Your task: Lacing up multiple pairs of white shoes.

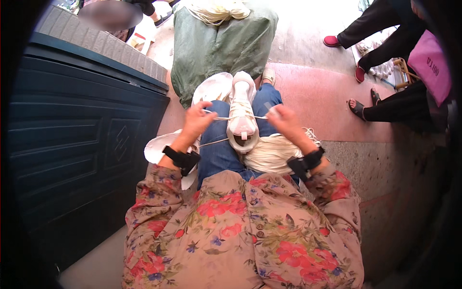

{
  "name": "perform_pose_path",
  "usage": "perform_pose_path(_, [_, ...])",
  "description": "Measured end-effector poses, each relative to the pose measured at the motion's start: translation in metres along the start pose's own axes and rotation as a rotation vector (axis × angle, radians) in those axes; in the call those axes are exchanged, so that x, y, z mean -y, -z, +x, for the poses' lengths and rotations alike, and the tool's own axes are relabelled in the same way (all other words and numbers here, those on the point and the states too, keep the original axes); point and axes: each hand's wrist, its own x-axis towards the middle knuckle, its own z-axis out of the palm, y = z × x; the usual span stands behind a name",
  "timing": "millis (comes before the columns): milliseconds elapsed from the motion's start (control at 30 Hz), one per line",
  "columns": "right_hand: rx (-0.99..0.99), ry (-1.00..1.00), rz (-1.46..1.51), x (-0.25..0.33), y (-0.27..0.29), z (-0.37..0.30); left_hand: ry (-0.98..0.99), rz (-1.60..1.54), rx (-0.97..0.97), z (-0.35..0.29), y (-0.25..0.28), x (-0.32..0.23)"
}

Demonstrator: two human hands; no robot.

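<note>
A white sneaker (242, 98) lies on my lap between my thighs, its toe pointing away from me and its opening near me. White shoelace (222, 118) stretches out from both sides of its tongue. My left hand (196, 120) is closed on the lace's left end, to the left of the shoe. On the other side my right hand (284, 119) pinches the right end; its fingers are slightly blurred. Another strand of lace runs from the shoe's heel toward my left wrist. A bundle of cream laces (272, 153) rests by my right thigh, below the right hand.
A large green sack (219, 50) stands ahead with more cream laces (216, 10) on top. More white shoes (161, 146) lie by my left leg. A dark blue panelled door (72, 130) is at left. People in dark trousers (385, 48) stand at right, one beside a pink bag (429, 65).
</note>
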Motion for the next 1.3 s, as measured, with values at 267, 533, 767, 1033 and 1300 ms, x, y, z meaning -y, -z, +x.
perform_pose_path(267, [0.074,0.244,-0.184,0.019,-0.048,0.022,-0.132,0.310,-0.066,-0.025,-0.039,-0.018])
perform_pose_path(533, [0.301,0.289,-0.448,0.010,-0.045,0.038,-0.297,0.490,-0.100,-0.016,-0.050,-0.010])
perform_pose_path(767, [0.377,0.270,-0.583,0.015,-0.040,0.037,-0.199,0.541,0.028,-0.010,-0.054,-0.018])
perform_pose_path(1033, [0.526,0.253,-0.353,0.006,-0.019,0.053,-0.409,0.629,-0.005,-0.006,-0.054,-0.024])
perform_pose_path(1300, [0.594,0.235,-0.275,0.007,-0.019,0.060,-0.268,0.316,0.186,-0.005,-0.052,-0.027])
